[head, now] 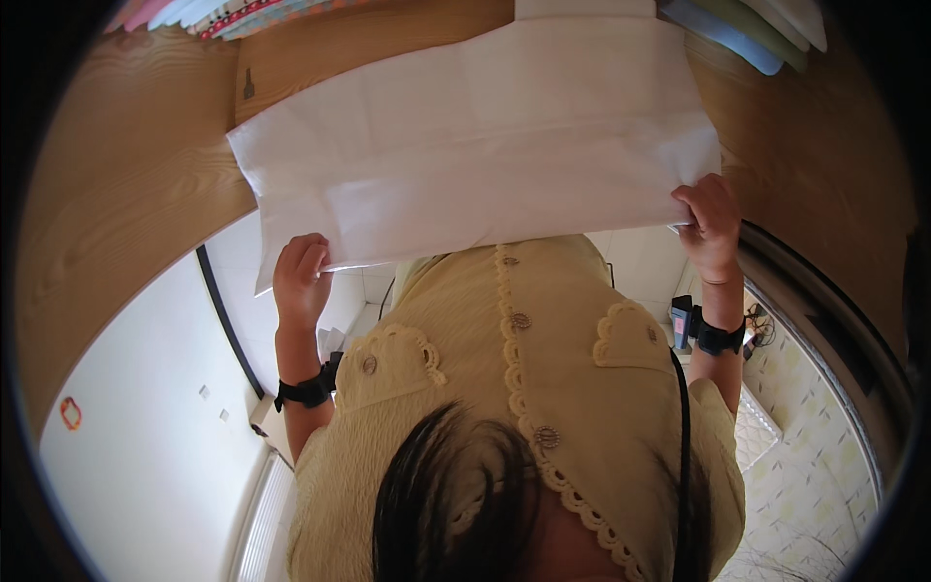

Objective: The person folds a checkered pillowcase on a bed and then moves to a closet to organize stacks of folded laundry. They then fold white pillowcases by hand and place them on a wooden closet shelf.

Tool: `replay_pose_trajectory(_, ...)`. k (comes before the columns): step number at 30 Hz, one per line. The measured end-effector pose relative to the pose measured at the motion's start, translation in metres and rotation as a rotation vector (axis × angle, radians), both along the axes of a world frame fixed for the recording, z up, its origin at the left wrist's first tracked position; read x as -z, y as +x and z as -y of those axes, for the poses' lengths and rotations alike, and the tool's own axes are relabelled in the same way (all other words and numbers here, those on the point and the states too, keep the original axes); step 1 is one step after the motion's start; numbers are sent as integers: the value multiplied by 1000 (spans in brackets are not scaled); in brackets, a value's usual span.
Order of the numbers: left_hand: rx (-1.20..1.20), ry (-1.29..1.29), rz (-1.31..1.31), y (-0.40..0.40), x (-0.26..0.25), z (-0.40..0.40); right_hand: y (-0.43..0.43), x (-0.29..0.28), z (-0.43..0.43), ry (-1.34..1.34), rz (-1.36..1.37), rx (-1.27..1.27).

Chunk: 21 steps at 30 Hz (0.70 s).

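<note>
A white cloth (465, 153) lies spread over the wooden table, its near edge hanging past the table's front in front of my yellow shirt. At the near left corner my left hand (302, 273) pinches the hem between thumb and fingers. My right hand (707, 218) grips the near right corner, fingers curled over the edge. Soft creases cross the cloth, and its left tip sticks out beyond my left hand. A narrower white section (584, 9) shows at the far edge; whether it is a separate piece, I cannot tell.
Folded patterned cloths (240, 18) lie at the far left of the wooden table (145, 138). Green, blue and white folded cloths (756, 33) are stacked at the far right. A small dark key-shaped mark or object (249, 84) is on the table, left of the cloth.
</note>
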<state>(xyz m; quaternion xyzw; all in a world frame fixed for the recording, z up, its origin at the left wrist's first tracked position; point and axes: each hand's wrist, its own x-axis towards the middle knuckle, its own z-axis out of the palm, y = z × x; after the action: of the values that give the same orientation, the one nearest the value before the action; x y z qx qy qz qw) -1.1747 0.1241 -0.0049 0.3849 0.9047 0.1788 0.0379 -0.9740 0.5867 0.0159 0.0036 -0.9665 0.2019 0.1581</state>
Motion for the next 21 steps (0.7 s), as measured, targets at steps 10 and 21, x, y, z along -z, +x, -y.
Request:
replay_pose_trajectory(10,3,-60,14,3,-17,-3,-24,17,9,-71,389,-112)
replay_pose_trajectory(21,-23,-49,15,11,-35,11,-79,50,14,217,106,-112)
